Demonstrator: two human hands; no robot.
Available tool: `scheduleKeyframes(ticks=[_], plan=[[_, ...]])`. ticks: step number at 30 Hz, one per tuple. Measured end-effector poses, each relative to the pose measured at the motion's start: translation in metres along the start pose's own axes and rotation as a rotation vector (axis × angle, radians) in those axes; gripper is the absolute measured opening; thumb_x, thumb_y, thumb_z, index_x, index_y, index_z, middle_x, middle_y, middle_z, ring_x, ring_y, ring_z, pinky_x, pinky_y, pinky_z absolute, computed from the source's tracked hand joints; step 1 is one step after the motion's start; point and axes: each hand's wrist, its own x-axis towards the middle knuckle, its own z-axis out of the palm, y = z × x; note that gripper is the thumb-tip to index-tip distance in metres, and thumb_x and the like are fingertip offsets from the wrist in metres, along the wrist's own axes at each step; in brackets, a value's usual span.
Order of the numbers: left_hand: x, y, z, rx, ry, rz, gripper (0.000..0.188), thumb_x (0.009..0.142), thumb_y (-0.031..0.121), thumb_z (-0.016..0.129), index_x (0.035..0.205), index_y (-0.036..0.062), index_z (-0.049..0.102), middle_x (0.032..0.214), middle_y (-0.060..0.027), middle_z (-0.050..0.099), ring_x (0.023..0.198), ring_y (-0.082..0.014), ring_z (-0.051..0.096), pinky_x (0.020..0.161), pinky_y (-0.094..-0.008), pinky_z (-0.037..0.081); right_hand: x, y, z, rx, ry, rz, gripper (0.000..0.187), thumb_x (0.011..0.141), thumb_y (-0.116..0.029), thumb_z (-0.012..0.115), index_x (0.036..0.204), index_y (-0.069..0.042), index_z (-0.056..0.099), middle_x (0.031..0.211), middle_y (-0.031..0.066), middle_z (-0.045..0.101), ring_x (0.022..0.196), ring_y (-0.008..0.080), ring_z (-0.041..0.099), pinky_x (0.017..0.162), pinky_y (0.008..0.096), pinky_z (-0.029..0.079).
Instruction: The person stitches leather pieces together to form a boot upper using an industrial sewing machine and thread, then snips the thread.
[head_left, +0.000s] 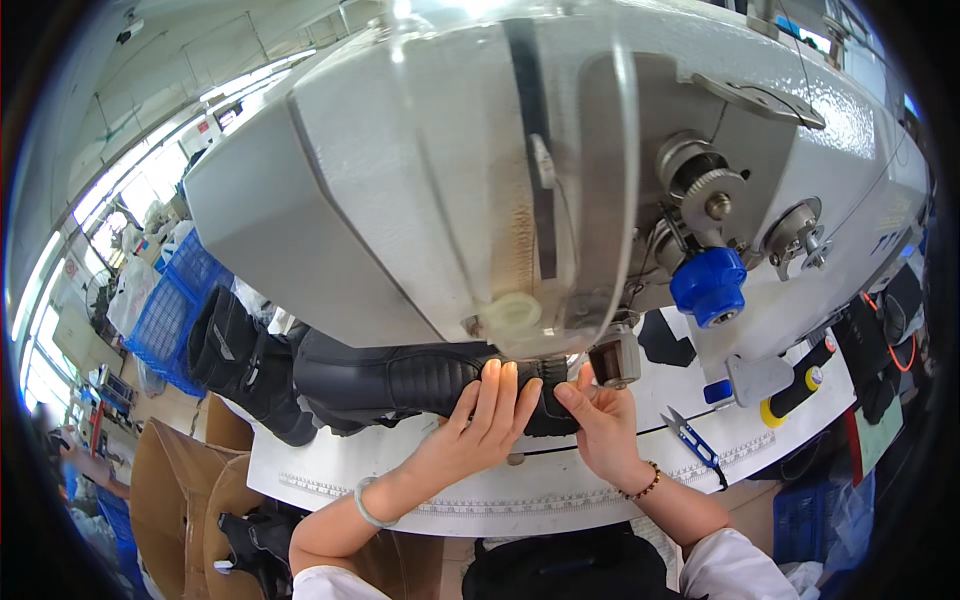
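Note:
A black boot point(430, 385) with a ribbed panel lies on its side across the white table, under the head of a white sewing machine point(370, 200). My left hand point(480, 425) rests its extended fingers on the boot near its right end and grips it there. At that same end, my right hand point(603, 425) pinches the boot's edge between thumb and fingers, close beside the machine's metal presser area point(615, 360). The needle itself cannot be made out. A clear plastic guard point(600, 180) hangs in front of the machine head.
Blue-handled thread snips point(692, 437) lie right of my right hand, near a ruler strip point(745, 452). Dark thread spools point(797, 390) sit farther right. Another black boot point(245, 365) stands at left, by a blue basket point(185, 310). A cardboard box point(165, 490) is below.

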Motion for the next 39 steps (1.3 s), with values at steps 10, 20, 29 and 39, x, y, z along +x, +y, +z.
scheduleKeyframes(ticks=[10,20,29,39], plan=[[0.008,-0.007,-0.007,-0.078,-0.064,-0.008,0.041,0.083,0.017,0.045,0.123,0.0049,0.045,0.114,-0.0118,0.051,0.11,-0.026,0.048,0.095,-0.0359,0.035,0.0,0.001,0.003,-0.1,0.043,-0.027,0.016,0.088,-0.006,0.051,0.086,-0.009,0.036,0.066,-0.0026,0.051,0.055,-0.0024,0.032,0.045,0.0147,0.021],[0.002,0.004,0.005,-0.166,0.077,-0.105,0.041,0.081,0.023,0.044,0.117,0.0059,0.052,0.116,-0.0093,0.05,0.111,-0.0224,0.047,0.098,-0.0395,0.033,-0.005,-0.006,-0.004,-0.227,-0.002,0.026,0.012,0.087,-0.01,0.055,0.094,-0.001,0.05,0.077,0.0013,0.061,0.068,0.0005,0.05,0.058,0.0151,0.039],[0.0,0.006,0.006,-0.153,0.104,-0.075,0.043,0.082,0.025,0.04,0.117,0.0058,0.053,0.116,-0.0104,0.051,0.11,-0.0239,0.048,0.099,-0.0424,0.031,-0.008,-0.004,-0.004,-0.2,0.014,-0.02,0.012,0.085,-0.008,0.057,0.092,0.001,0.056,0.08,0.0006,0.061,0.069,0.0007,0.05,0.059,0.0147,0.04],[0.005,0.001,0.0,-0.126,0.032,-0.055,0.045,0.08,0.029,0.043,0.118,0.0065,0.052,0.116,-0.0099,0.051,0.112,-0.025,0.048,0.098,-0.0426,0.03,-0.006,-0.003,-0.002,-0.189,0.03,-0.078,0.011,0.086,-0.008,0.057,0.092,0.001,0.057,0.079,0.0003,0.061,0.068,-0.0001,0.049,0.058,0.0136,0.039]])
